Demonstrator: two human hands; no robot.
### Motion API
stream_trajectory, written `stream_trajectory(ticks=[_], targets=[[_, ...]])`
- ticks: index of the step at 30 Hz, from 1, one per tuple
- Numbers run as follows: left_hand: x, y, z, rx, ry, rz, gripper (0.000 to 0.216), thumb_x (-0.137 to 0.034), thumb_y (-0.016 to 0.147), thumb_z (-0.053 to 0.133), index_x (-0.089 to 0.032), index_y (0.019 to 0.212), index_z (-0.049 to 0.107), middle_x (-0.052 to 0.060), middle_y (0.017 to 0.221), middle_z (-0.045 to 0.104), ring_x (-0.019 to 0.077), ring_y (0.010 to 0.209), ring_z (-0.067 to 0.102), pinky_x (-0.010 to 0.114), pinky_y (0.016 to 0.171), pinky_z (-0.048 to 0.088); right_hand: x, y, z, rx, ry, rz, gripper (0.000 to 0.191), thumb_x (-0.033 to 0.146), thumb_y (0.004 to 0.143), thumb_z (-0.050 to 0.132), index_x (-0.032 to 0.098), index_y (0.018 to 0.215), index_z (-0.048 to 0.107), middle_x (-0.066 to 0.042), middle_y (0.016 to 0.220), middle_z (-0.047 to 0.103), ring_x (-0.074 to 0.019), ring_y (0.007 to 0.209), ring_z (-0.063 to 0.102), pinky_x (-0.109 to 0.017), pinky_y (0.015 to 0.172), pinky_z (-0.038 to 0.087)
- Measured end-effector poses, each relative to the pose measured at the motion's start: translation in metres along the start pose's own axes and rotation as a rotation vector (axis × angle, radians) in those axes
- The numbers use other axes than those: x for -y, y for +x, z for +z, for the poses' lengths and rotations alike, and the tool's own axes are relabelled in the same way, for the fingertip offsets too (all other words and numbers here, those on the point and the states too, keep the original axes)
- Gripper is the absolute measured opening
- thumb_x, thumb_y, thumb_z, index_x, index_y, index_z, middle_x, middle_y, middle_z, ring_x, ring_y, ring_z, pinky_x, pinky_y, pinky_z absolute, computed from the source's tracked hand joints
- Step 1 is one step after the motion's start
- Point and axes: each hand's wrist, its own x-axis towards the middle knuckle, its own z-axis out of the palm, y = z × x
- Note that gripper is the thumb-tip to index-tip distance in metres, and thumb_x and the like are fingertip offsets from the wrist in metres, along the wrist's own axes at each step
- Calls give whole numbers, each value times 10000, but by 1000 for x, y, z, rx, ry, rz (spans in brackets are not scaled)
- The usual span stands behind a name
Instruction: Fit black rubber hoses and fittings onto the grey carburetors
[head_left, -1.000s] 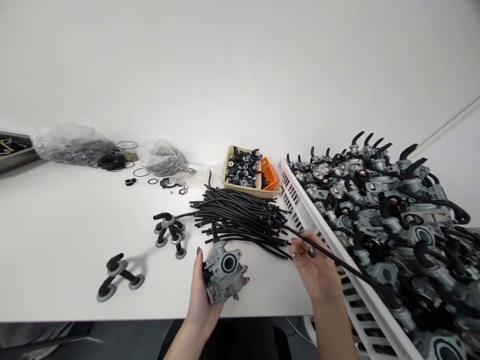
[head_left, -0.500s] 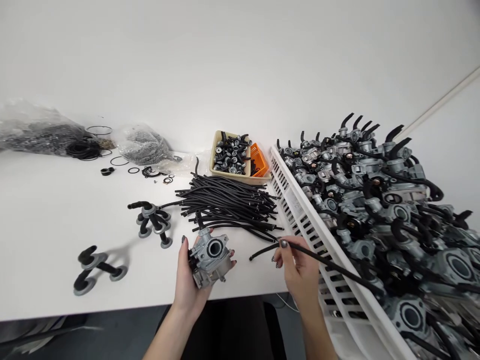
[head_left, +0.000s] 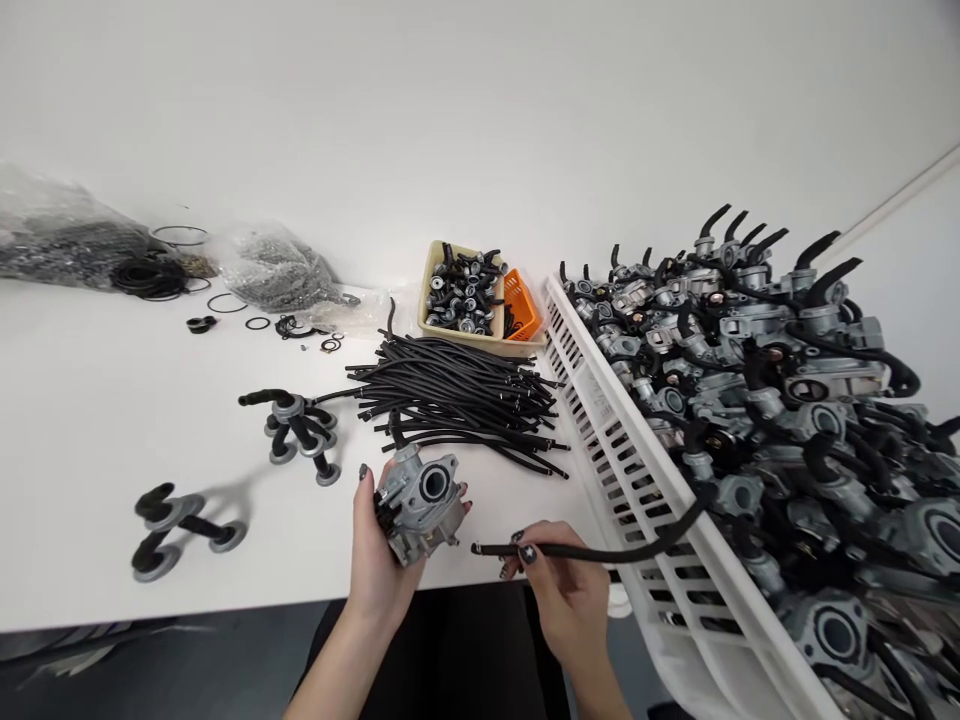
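In my left hand rests a grey metal carburetor, its round bore facing up towards me and a short black elbow tube at its top. My right hand pinches a black rubber hose between thumb and fingers. The hose's clipped end points left, a short gap from the carburetor's lower right side, and its long tail curves right over the basket's rim. Beyond both hands lies a pile of black hoses on the white table.
To the right, a white slotted basket is heaped with carburetors. A cream tray of small parts and an orange basket stand behind the hoses. Black tubes with grey caps, rubber rings and plastic bags lie leftward.
My right hand has drawn the hose away from the pile, down and left, bringing its end near the carburetor. My left hand still holds the carburetor in nearly the same place.
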Motion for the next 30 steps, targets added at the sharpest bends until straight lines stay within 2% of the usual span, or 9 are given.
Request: stream_trajectory(ticks=[5, 8, 14, 19, 22, 25, 27, 29, 30], targets=[[7, 1, 0, -15, 4, 85, 474, -577, 830, 556, -261, 1183, 585, 53, 970, 728, 315, 952, 705, 516, 858, 551, 4, -12, 14, -131, 75, -33, 120, 309, 910, 618, 240, 838, 685, -5, 742, 623, -136, 554, 624, -287, 542, 540], [8, 1, -1, 10, 23, 99, 442, -583, 829, 556, -260, 1128, 592, 55, 1011, 723, 319, 996, 690, 525, 880, 538, 0, -8, 17, -141, 58, -12, 131, 309, 914, 607, 226, 834, 669, -6, 732, 610, -140, 558, 622, -295, 556, 542], [10, 2, -1, 24, 24, 109, 381, -580, 823, 578, -275, 1051, 600, 20, 959, 718, 296, 1004, 685, 494, 897, 534, -10, 1, 15, -13, -75, -76, 149, 242, 938, 531, 216, 828, 627, -8, 699, 604, -160, 622, 599, -287, 590, 476], [10, -1, 0, 63, 71, 134, 394, -592, 840, 555, -271, 1065, 599, 34, 983, 710, 272, 997, 678, 447, 885, 538, -27, 6, 15, 85, -225, -172, 250, 224, 935, 461, 213, 686, 464, 3, 742, 437, -138, 618, 455, -273, 556, 379], [10, -1, 0, 80, 93, 143, 397, -596, 845, 547, -273, 1072, 595, 40, 1007, 705, 270, 989, 677, 435, 868, 541, -33, 6, 15, 147, -161, -95, 223, 261, 967, 402, 223, 753, 454, 7, 808, 388, -109, 556, 367, -257, 502, 351], [11, 0, 0, 84, 101, 158, 384, -593, 844, 549, -282, 1064, 596, 30, 989, 703, 266, 996, 673, 415, 864, 538, -31, 7, 15, 192, -85, 5, 197, 302, 989, 386, 234, 849, 507, -7, 894, 429, -96, 542, 364, -251, 507, 384], [11, 1, 0, 79, 111, 164, 386, -595, 846, 545, -283, 1066, 599, 27, 986, 701, 261, 1006, 667, 399, 864, 534, -28, 9, 14, 214, -63, 47, 199, 328, 1000, 376, 248, 960, 553, -40, 1009, 490, -112, 612, 465, -260, 562, 441], [12, 1, 0, 75, 113, 164, 391, -601, 846, 541, -281, 1063, 601, 25, 982, 700, 255, 1006, 665, 385, 862, 532, -24, 12, 13, 252, -49, 68, 234, 347, 1006, 373, 248, 981, 584, -82, 1186, 531, -165, 845, 587, -289, 702, 498], [12, 1, 0, 76, 112, 165, 391, -601, 845, 542, -279, 1059, 603, 25, 979, 700, 252, 1003, 665, 379, 859, 531, -23, 13, 13, 278, -39, 74, 256, 353, 1008, 373, 242, 941, 594, -92, 1265, 538, -198, 995, 596, -309, 787, 502]])
